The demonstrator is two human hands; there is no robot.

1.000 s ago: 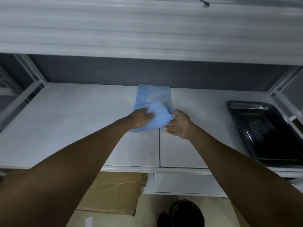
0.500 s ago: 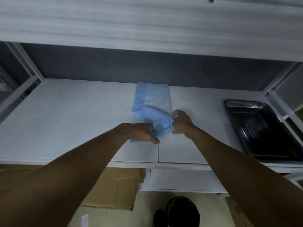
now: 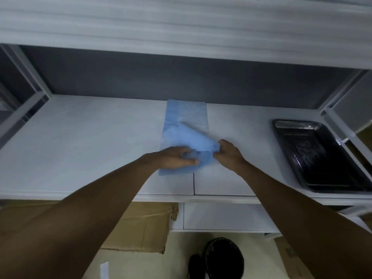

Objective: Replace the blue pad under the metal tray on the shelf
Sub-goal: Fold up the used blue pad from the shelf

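Your left hand (image 3: 177, 158) lies flat, fingers straight, pressing the near end of the blue pad (image 3: 186, 135) onto the shelf (image 3: 84, 141). Your right hand (image 3: 227, 153) pinches a folded-over corner of the pad. The metal tray (image 3: 322, 156) sits well apart at the shelf's right end, nothing visible inside it.

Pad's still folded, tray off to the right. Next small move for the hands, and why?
Probably draw the right hand rightward with the flap it pinches, while the left hand holds the near end down. The blue pad lies as a narrow folded strip on the shelf, one layer already peeled up, and the metal tray sits apart at the right, so the pad should be spread first.
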